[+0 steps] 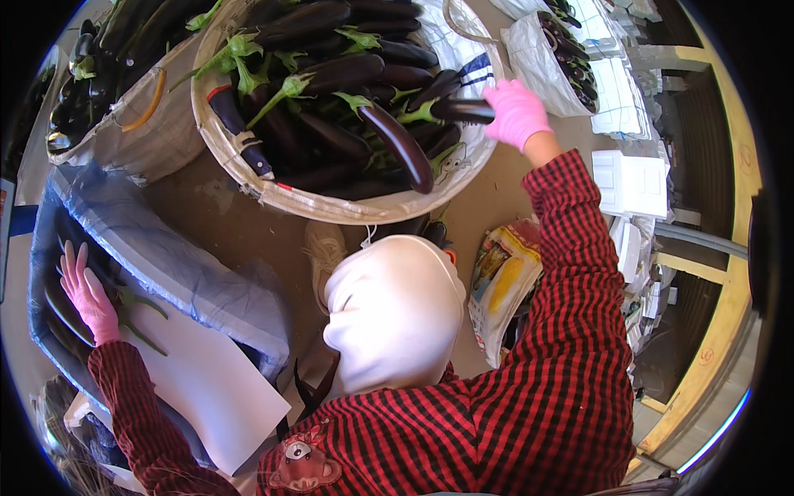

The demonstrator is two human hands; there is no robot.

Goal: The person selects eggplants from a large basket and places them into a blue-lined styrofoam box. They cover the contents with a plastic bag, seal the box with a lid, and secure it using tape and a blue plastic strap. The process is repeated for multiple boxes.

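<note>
My right hand (520, 116), in a pink glove, grips the blunt end of a dark purple eggplant (459, 111). Its green stem points left, over a large round woven sack (347, 214) heaped with eggplants. Another glossy eggplant (400, 146) lies slanted on top of that heap. At the left, my left hand (90, 296), also gloved in pink, is spread flat over eggplants (65, 313) inside a box lined with blue plastic film (186, 266). Green stems show beside its wrist. A white sheet (211, 397) hangs over the box's near side.
A second sack (164, 121) of eggplants stands at upper left, another white sack (527, 68) at upper right. White foam boxes (629, 183) line the right side. A printed bag (505, 279) lies by my right arm. A white cloth-covered rounded form (397, 310) fills the middle.
</note>
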